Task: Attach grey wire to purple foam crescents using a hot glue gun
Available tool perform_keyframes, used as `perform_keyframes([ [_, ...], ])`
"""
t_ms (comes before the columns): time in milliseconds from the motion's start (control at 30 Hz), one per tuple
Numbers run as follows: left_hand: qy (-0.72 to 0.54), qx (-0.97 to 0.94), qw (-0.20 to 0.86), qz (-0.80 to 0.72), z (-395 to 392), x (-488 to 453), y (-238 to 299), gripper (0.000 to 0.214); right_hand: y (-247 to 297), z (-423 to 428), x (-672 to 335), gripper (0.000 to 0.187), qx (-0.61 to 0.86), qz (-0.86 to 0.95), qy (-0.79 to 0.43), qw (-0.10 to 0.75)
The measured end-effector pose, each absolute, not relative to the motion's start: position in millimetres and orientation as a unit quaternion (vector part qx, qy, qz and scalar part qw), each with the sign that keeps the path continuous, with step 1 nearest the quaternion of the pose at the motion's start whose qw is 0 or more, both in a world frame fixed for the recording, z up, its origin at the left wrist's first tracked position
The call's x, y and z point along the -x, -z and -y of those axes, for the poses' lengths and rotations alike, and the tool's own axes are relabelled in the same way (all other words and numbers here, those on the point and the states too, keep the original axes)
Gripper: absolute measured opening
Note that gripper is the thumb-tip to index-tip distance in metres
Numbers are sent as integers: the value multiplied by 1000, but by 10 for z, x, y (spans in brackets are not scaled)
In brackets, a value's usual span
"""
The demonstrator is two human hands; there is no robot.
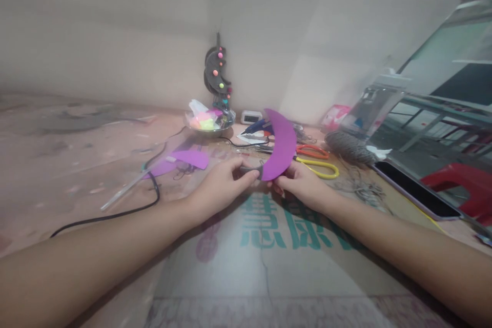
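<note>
Between my two hands a purple crescent cutout [283, 146] is held upright above the printed cardboard [230, 271]. My left hand [226, 184] pinches a dark grey strip [253, 170] at the crescent's lower left tip, thumb on top. My right hand [302, 184] grips the lower edge of the crescent from the right, its fingertips partly hidden behind and below it. Just beyond the right hand lie scissors with yellow handles [321, 170] and scissors with orange handles [313, 151]. Whether the strip is fixed to the crescent I cannot tell.
Purple scraps [192, 159], a clear glue stick [132, 187] and a black cord [111, 221] lie left. Behind stand a bowl [209, 128], a grey crescent ornament with coloured balls [217, 72], a small clock [251, 117] and a blue glue gun [257, 127]. Grey yarn [348, 147] and a phone [417, 189] are right.
</note>
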State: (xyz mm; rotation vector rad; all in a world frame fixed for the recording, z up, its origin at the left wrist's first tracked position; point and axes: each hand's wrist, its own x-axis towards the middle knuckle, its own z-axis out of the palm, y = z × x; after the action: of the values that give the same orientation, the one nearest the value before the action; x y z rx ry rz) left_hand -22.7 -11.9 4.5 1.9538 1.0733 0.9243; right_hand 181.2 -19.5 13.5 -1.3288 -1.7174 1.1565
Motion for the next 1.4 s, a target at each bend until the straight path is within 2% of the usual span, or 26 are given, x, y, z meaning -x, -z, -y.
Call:
perform_keyframes([
  [233,-377,-745,362,-415,118,233,-43,24,-40,164,-1876,14,415,635,-515,399],
  [333,-379,-742,365,-415,117,232,-53,24,-62,174,-1856,30,438,644,-482,402],
  [433,-370,-750,367,-408,120,231,-72,28,-91,193,-1829,35,474,656,-440,389],
  [700,-349,-757,359,-421,119,225,-70,27,-124,262,-1787,31,465,721,-363,363],
  [900,-348,-758,370,-409,121,226,-82,28,-150,255,-1765,30,477,716,-379,341],
  [1067,-348,-762,391,-381,112,225,-79,29,-151,263,-1765,30,478,718,-357,358],
  [1400,-343,-763,372,-402,122,219,-78,28,-146,263,-1775,34,499,704,-367,347],
])
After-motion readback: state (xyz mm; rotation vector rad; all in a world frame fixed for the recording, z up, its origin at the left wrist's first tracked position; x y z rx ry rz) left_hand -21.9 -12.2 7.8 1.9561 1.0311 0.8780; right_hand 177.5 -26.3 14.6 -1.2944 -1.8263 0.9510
